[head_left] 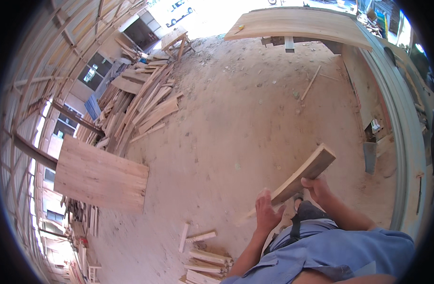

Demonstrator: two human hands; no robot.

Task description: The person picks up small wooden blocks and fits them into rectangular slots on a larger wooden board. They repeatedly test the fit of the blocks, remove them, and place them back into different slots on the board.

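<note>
A long, narrow wooden board [303,172] slants in front of me, its thick end up at the right and its other end running down to the left. My right hand [316,189] grips it from the near side, with the thumb against its face. Lower along the same board, my left hand [268,211] lies across it, fingers over the far edge and thumb on the near side. Part of the board is hidden behind the left hand.
A wide wooden panel on a table [297,24] stands ahead, with a yellow tape measure [240,28] on it. Another panel [101,176] is at left. Lumber piles [146,102] line the left side; short offcuts [207,260] lie near. A metal rail [401,142] runs along the right.
</note>
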